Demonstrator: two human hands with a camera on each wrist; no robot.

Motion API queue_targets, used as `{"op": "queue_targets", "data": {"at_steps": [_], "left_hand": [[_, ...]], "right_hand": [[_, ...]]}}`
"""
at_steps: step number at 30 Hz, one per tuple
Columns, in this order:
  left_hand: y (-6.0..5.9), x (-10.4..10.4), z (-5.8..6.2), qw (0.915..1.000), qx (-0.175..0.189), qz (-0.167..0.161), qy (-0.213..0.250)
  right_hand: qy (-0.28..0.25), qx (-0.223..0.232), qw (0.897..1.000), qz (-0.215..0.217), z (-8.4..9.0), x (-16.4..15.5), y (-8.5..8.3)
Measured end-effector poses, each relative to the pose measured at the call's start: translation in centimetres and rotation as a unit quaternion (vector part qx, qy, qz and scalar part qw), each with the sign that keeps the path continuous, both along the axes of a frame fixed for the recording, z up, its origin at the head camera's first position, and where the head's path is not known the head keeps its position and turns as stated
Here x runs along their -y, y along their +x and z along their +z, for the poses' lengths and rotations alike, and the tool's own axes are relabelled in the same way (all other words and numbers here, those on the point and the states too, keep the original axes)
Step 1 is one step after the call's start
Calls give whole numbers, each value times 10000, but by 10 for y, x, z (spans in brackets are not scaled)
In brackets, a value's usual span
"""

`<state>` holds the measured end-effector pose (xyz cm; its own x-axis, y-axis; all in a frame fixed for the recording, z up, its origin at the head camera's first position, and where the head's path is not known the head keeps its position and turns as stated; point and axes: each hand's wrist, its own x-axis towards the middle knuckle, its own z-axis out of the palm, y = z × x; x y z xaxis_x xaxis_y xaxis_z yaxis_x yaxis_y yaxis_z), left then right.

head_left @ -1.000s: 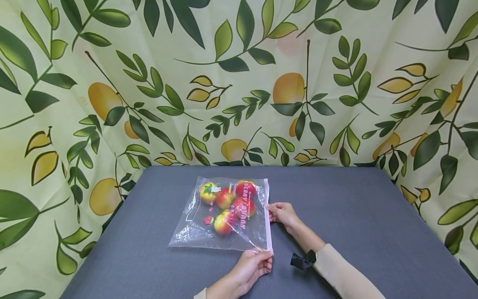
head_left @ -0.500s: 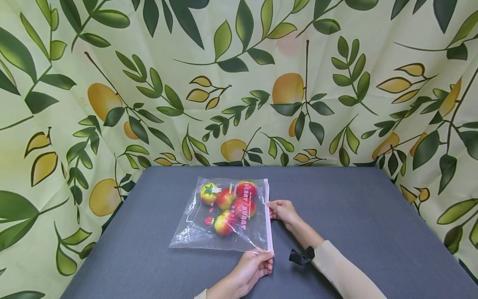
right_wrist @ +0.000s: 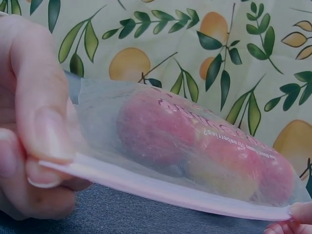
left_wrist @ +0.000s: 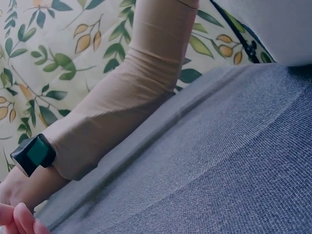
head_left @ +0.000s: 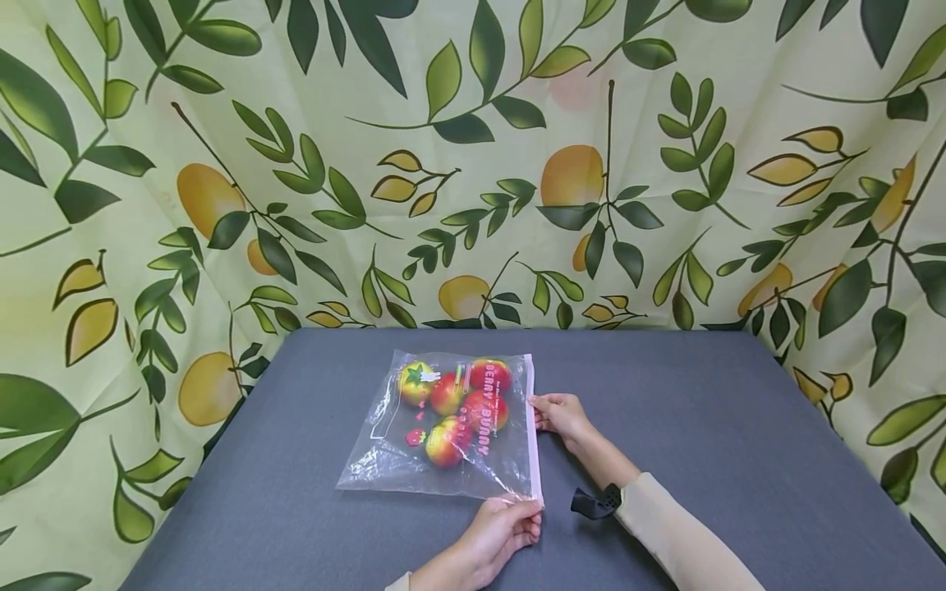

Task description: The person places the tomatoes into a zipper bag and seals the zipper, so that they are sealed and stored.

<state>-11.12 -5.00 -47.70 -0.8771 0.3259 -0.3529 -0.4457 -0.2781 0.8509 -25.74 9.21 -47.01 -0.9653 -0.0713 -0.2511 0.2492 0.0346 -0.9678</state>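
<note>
A big cloth [head_left: 473, 164] hangs behind and at both sides. It is light green with dark green leaves, yellow leaves and round orange-yellow fruits on thin stems. In front of it stands a table [head_left: 702, 427] with a gray, woven top. The light is soft and even.

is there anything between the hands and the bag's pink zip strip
Nothing visible. The right hand pinches the pink zip strip of the bag partway along, and the left hand pinches its near corner. The fruit lies inside, away from both hands.
</note>
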Motion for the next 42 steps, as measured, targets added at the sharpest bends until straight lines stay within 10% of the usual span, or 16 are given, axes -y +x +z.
{"op": "queue_targets", "data": {"at_steps": [42], "left_hand": [[4, 0, -5, 9999, -52, -45, 155]], "right_hand": [[223, 57, 9992, -340, 1, 5, -16]]}}
